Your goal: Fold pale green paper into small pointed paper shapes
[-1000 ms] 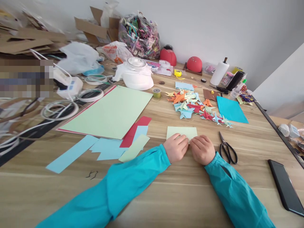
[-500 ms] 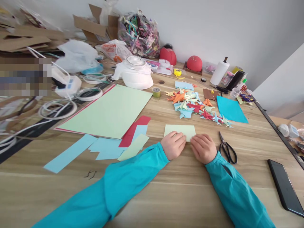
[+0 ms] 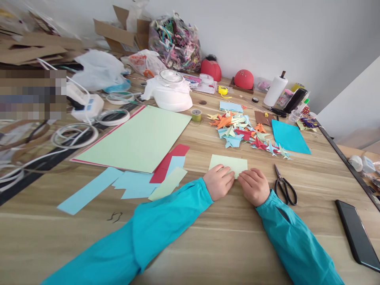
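Note:
A small pale green sheet of paper (image 3: 227, 161) lies on the wooden table in front of me, its far edge slanting slightly. My left hand (image 3: 219, 183) grips its near left part, fingers curled together over the paper. At the near right corner, my right hand (image 3: 253, 186) has its fingers pressed together on the edge; the thumb is hidden. Black-handled scissors (image 3: 284, 186) lie just right of my right hand. Beyond the paper is a pile of folded paper cranes (image 3: 237, 132) in orange, blue, green and red.
Left of my hands lie large green sheets (image 3: 133, 138) and loose blue strips (image 3: 90, 190). A phone (image 3: 356, 233) rests at the right. Farther back are a thread spool (image 3: 196, 115), turquoise paper (image 3: 291, 136), a yellow tape measure (image 3: 223, 91), coiled white cable (image 3: 74, 135) and stuffed bags (image 3: 175, 43).
The small green paper has shifted slightly right and turned a little clockwise under my hands. My fingers remain on its near edge. The view has moved slightly.

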`<state>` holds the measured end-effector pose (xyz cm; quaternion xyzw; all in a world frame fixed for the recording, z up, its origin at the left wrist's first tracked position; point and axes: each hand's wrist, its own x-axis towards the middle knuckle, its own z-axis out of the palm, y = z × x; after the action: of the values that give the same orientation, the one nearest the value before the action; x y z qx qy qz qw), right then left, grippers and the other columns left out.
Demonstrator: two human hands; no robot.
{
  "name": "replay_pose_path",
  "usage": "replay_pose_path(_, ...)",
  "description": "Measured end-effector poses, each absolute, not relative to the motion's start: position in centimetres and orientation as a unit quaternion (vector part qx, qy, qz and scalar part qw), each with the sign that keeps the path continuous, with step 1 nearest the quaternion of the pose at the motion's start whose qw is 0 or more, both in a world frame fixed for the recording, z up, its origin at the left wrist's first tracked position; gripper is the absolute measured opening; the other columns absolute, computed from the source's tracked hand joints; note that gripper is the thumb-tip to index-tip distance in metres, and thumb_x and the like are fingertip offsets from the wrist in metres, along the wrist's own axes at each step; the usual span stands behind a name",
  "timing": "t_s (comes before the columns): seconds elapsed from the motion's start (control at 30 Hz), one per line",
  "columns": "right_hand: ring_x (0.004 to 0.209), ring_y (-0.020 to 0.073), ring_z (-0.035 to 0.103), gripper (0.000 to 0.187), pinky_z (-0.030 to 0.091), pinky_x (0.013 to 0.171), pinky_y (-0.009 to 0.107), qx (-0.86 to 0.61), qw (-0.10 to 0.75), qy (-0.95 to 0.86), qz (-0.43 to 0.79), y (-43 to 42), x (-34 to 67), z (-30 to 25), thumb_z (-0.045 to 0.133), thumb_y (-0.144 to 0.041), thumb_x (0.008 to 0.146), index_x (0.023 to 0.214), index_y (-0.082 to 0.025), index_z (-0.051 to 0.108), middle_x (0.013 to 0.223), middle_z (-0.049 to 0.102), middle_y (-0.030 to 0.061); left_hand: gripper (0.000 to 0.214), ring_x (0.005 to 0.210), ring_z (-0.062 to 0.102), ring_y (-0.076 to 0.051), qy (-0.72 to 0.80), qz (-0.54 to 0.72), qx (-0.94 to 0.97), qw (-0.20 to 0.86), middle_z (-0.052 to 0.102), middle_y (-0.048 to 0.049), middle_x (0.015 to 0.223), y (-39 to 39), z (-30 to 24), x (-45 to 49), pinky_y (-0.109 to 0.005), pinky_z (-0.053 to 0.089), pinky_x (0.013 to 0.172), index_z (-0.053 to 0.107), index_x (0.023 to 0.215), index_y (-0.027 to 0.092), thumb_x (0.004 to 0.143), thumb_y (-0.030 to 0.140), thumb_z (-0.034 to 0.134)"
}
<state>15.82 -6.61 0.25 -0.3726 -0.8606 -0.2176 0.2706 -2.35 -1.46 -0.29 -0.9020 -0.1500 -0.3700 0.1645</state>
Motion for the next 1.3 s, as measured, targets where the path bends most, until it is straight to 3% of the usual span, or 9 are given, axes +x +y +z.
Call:
replay_pose_path(0.17,0.088,0.0162,0.061,0.022,0.041,0.084,0.034,-0.400,0.289,-0.839,-0.232,-6.3,16.8,0.1,0.051,-0.003,0.076,0.088,-0.017,0.063,0.087,0.071,0.0035,0.018,0.077,0.056,-0.017,-0.169,-0.358,-0.907,0.142,0.064,-0.0065,0.078,-0.9,-0.7,-3.1,-0.034,0.042,0.067,0.057,0.073,0.015,0.085,0.014,0.044)
replay_pose_path(0.57,0.085,0.0163,0.063,0.023,0.044,0.077,0.030,-0.437,0.301,-0.813,-0.240,-6.1,18.3,0.4,0.052,-0.003,0.075,0.086,-0.018,0.065,0.086,0.071,0.0040,0.007,0.073,0.056,-0.017,-0.166,-0.381,-0.886,0.207,0.066,-0.0049,0.077,0.9,0.0,-5.5,-0.032,0.041,0.064,0.059,0.074,0.014,0.078,0.014,0.053)
replay_pose_path(0.8,0.084,0.0165,0.062,0.023,0.045,0.076,0.030,-0.455,0.325,-0.794,-0.239,-6.1,19.0,0.2,0.052,-0.004,0.075,0.088,-0.018,0.066,0.085,0.071,0.0045,0.013,0.075,0.058,-0.018,-0.198,-0.398,-0.871,0.208,0.068,-0.0069,0.080,1.3,0.2,-6.2,-0.034,0.044,0.066,0.061,0.073,0.015,0.078,0.014,0.049)
replay_pose_path(0.93,0.086,0.0163,0.062,0.023,0.045,0.078,0.031,-0.424,0.313,-0.820,-0.222,-6.3,18.0,0.1,0.051,-0.006,0.076,0.090,-0.019,0.065,0.087,0.071,0.0048,0.014,0.087,0.058,-0.020,-0.193,-0.406,-0.873,0.189,0.067,-0.0078,0.090,0.1,0.3,-5.2,-0.037,0.044,0.073,0.062,0.083,0.015,0.080,0.015,0.048)
replay_pose_path(1.3,0.087,0.0161,0.061,0.020,0.045,0.078,0.032,-0.369,0.263,-0.866,-0.209,-6.9,15.0,0.3,0.048,-0.007,0.080,0.090,-0.016,0.063,0.090,0.069,0.0067,0.027,0.078,0.057,-0.018,-0.167,-0.369,-0.907,0.118,0.064,-0.0108,0.080,-2.1,-1.2,-2.5,-0.035,0.045,0.069,0.060,0.077,0.013,0.088,0.014,0.035)
